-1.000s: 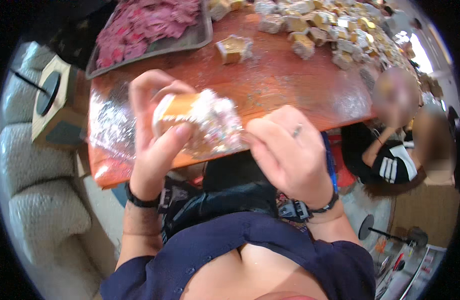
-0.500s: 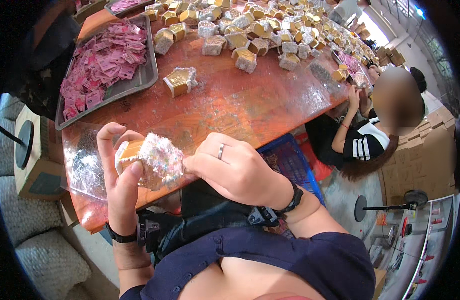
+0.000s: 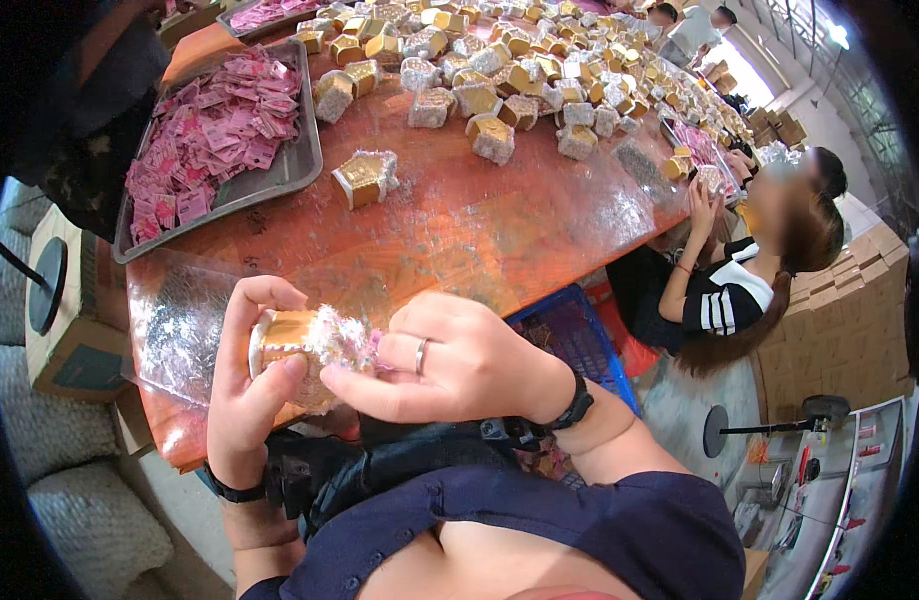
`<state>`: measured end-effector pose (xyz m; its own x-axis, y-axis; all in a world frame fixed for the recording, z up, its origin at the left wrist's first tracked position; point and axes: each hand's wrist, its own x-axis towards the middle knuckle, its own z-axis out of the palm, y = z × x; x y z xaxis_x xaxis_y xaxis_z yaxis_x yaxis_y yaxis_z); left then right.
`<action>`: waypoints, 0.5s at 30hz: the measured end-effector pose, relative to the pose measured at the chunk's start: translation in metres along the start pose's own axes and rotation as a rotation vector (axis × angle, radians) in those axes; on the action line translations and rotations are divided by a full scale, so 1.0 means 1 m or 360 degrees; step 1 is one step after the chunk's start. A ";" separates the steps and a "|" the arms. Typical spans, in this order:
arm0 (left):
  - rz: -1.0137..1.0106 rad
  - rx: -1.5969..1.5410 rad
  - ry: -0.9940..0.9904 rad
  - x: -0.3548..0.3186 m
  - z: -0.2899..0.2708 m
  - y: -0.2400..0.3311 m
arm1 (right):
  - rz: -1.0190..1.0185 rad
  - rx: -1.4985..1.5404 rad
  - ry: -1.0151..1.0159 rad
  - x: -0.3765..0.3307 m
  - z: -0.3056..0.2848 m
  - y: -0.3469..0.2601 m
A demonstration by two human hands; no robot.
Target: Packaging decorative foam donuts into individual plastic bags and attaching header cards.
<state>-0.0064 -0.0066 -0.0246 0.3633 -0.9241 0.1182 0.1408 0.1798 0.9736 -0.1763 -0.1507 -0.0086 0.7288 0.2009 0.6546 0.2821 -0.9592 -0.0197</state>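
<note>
My left hand (image 3: 242, 395) is closed round a small gold ornament (image 3: 292, 330) shaped like a little house, with a white rim at one end and fluffy, glittery white covering at the other. My right hand (image 3: 470, 360), a ring on one finger, pinches at the fluffy end, where a pinkish bit (image 3: 373, 345) shows between its fingertips; what exactly it grips is hidden. Both hands are held just above the near edge of the wooden table (image 3: 420, 250). Another gold-and-white ornament (image 3: 365, 180) lies on the tabletop beyond them.
A grey tray (image 3: 305, 165) of pink printed packets stands at the left. Many similar ornaments (image 3: 495, 138) crowd the far table. Clear plastic (image 3: 170, 320) covers the near left corner. A blue crate (image 3: 600, 340) sits below the table edge; a co-worker (image 3: 730, 290) is at the right.
The ornament and my left hand have shifted slightly right and down, and the ornament has turned. My right hand's fingers have moved in over its fluffy end, covering more of it.
</note>
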 end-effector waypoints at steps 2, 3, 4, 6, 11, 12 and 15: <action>0.0029 -0.0011 0.0034 0.000 0.008 0.004 | 0.0086 -0.0034 -0.0020 0.002 0.002 0.002; 0.0015 0.0093 0.0081 0.000 0.014 0.007 | 0.0181 -0.0064 -0.0037 0.002 0.002 0.002; 0.0001 0.0198 0.0128 0.000 0.017 0.008 | 0.0175 -0.0070 -0.0038 0.000 0.004 0.004; 0.0086 0.0510 -0.0167 0.001 0.010 0.009 | 0.0340 -0.0075 -0.0002 -0.005 0.009 0.005; 0.0320 0.0547 -0.0457 0.001 -0.006 0.007 | 0.0545 0.0098 -0.0216 -0.031 -0.018 -0.001; 0.0453 0.0912 -0.0343 0.003 -0.014 0.016 | 0.0632 0.0047 -0.0263 -0.041 -0.031 -0.001; 0.0478 0.1803 0.0110 -0.003 -0.054 0.028 | 0.1147 -0.0013 -0.0642 -0.075 -0.078 0.000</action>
<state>0.0466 0.0197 -0.0081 0.2965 -0.8692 0.3956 -0.8466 -0.0475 0.5301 -0.2796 -0.1816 0.0007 0.8978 -0.4097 0.1617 -0.3438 -0.8813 -0.3243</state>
